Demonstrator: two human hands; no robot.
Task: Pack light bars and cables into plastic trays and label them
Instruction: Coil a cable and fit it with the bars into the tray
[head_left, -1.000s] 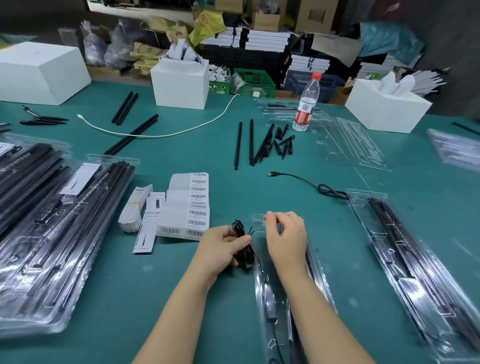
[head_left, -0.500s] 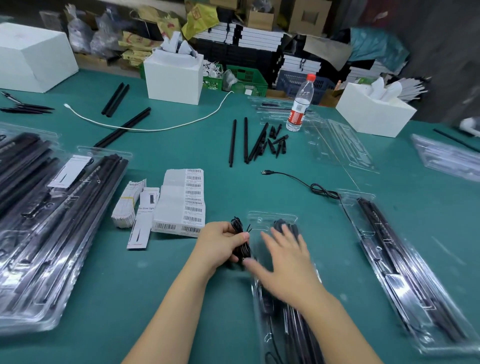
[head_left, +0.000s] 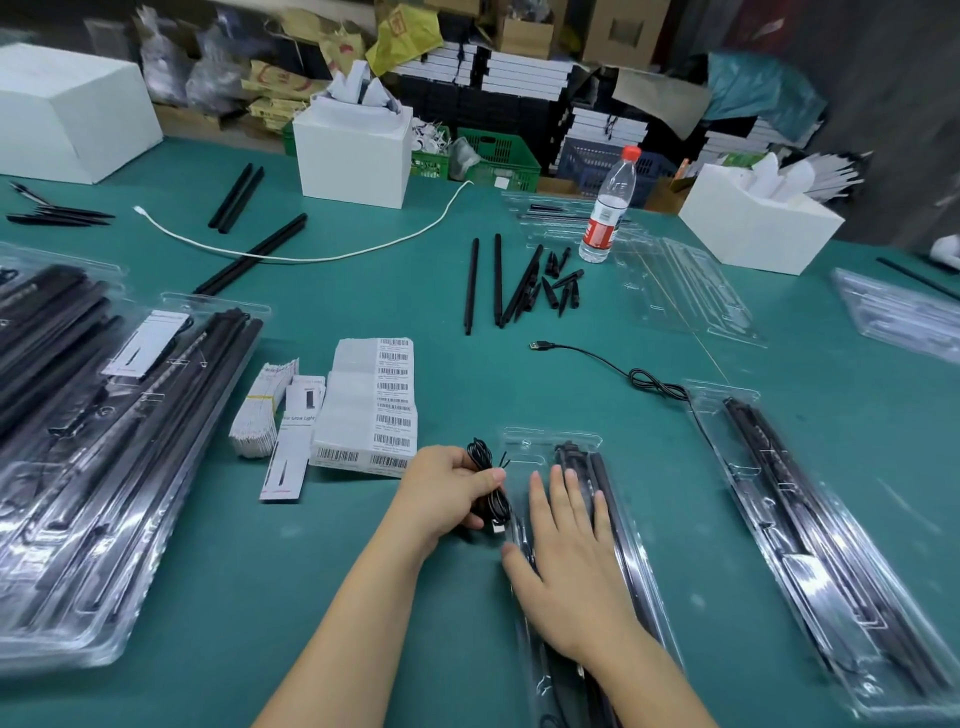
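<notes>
Your right hand (head_left: 563, 561) lies flat, fingers straight and spread, on the clear plastic tray (head_left: 550, 447) holding black light bars (head_left: 602, 483). Just left of that tray, your left hand (head_left: 447, 493) grips a coiled black cable (head_left: 488, 483). Beyond the tray lie white barcode label sheets (head_left: 371, 405) and loose black rods (head_left: 498, 280).
</notes>
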